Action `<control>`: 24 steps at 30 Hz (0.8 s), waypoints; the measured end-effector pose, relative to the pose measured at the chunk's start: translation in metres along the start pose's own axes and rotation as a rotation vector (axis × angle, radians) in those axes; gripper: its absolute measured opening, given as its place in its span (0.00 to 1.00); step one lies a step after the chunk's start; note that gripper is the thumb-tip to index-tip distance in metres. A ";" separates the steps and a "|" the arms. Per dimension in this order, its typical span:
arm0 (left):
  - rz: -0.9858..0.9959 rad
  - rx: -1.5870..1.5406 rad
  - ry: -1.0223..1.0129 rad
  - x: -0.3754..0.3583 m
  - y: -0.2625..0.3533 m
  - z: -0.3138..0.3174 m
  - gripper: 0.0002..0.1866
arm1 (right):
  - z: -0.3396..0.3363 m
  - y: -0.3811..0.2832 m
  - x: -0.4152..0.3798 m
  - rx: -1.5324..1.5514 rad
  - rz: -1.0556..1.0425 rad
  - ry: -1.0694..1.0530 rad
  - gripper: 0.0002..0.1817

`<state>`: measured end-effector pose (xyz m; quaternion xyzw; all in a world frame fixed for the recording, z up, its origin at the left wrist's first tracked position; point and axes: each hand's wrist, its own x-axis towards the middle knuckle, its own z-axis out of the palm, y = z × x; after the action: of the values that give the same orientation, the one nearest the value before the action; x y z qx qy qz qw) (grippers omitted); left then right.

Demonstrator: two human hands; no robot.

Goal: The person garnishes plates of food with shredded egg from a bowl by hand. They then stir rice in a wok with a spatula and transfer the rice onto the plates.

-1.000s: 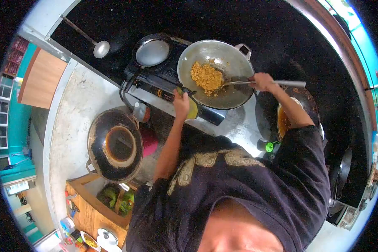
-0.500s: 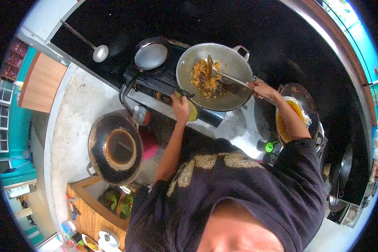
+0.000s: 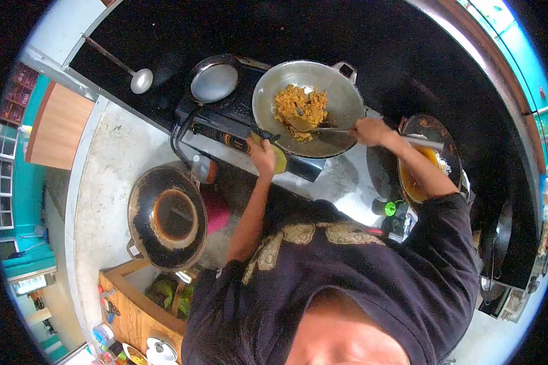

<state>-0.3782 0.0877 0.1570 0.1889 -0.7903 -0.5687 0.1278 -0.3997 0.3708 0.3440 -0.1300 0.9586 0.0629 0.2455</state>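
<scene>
Yellow fried rice point(image 3: 299, 107) lies heaped in the round silver metal wok point(image 3: 341, 85) on the black stove point(image 3: 237, 118). The right hand point(image 3: 366, 129) grips a long metal spatula point(image 3: 323, 128), its blade in the rice. The left hand point(image 3: 263, 156) clasps the wok's near handle through a yellow cloth point(image 3: 279, 160)

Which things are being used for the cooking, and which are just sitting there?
In use:
silver metal wok
yellow fried rice
long metal spatula in right hand
left hand on wok handle

Sitting about:
blackened wok of dark oil
hanging metal ladle
round grey lid
</scene>
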 end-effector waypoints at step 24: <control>0.089 -0.067 -0.058 0.011 0.023 -0.024 0.32 | -0.020 0.068 0.042 -0.525 -0.019 0.772 0.01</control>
<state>-0.3814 0.0693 0.1859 0.1324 -0.7819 -0.5938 0.1363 -0.4637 0.4232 0.3447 -0.2104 0.9302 0.2483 -0.1697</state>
